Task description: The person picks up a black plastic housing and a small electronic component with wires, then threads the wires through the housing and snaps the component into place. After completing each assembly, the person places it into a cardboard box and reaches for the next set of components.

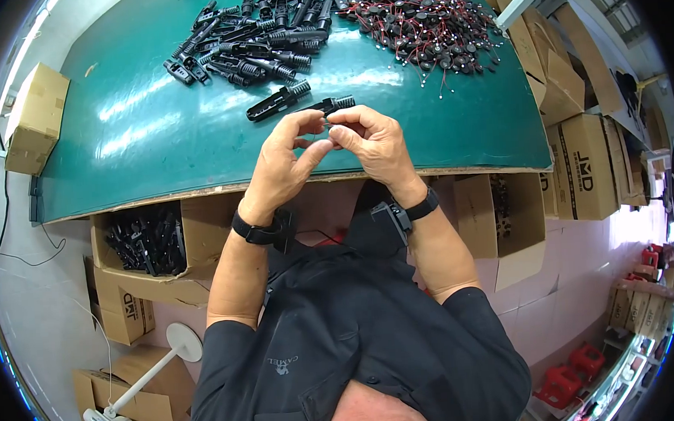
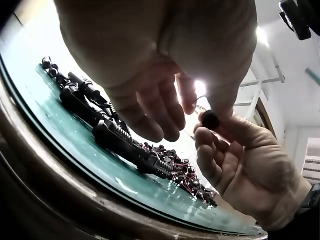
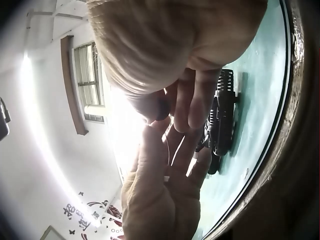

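Note:
Both hands meet just above the table's near edge. My right hand point(image 1: 381, 144) pinches a small round black disc point(image 2: 210, 120) with thin wires between thumb and forefinger. Facing it, my left hand point(image 1: 287, 153) has its fingers curled in at the thin wires point(image 3: 168, 145), which run from the disc across those fingers. A small white wire end point(image 3: 166, 178) shows against the left hand in the right wrist view. Beyond the fingertips, two black ribbed housings point(image 1: 278, 101) lie on the green table point(image 1: 157, 164), one partly hidden behind the hands.
A heap of black ribbed housings point(image 1: 254, 50) lies at the back middle, with a pile of black discs on red wires point(image 1: 426, 24) right of it. Open cartons stand under the table edge, a left carton point(image 1: 207, 230) containing black parts and a right carton point(image 1: 476, 210).

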The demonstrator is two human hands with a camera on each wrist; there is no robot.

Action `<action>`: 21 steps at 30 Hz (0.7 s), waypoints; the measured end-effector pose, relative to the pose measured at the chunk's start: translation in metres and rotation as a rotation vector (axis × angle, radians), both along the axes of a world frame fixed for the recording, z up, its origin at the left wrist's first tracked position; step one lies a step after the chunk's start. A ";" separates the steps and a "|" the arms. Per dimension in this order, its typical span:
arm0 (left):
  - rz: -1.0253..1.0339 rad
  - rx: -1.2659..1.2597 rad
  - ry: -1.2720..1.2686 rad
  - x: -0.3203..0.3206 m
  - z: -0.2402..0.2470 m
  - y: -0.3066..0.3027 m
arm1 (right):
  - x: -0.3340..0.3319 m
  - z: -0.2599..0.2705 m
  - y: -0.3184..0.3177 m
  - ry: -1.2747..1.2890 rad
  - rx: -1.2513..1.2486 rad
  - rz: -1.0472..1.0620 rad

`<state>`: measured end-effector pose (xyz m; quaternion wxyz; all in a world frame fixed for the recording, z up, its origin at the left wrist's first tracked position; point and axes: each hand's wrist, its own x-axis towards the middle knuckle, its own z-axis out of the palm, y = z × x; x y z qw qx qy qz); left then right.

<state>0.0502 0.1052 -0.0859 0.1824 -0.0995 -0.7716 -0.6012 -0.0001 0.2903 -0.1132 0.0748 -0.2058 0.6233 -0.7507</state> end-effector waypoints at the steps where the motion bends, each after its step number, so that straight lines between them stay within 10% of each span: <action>1: -0.026 -0.016 -0.031 0.001 -0.005 -0.002 | 0.002 -0.002 -0.002 0.043 0.032 -0.032; 21: -0.195 -0.104 -0.075 0.016 -0.004 -0.018 | 0.015 -0.004 -0.001 -0.161 -0.126 0.235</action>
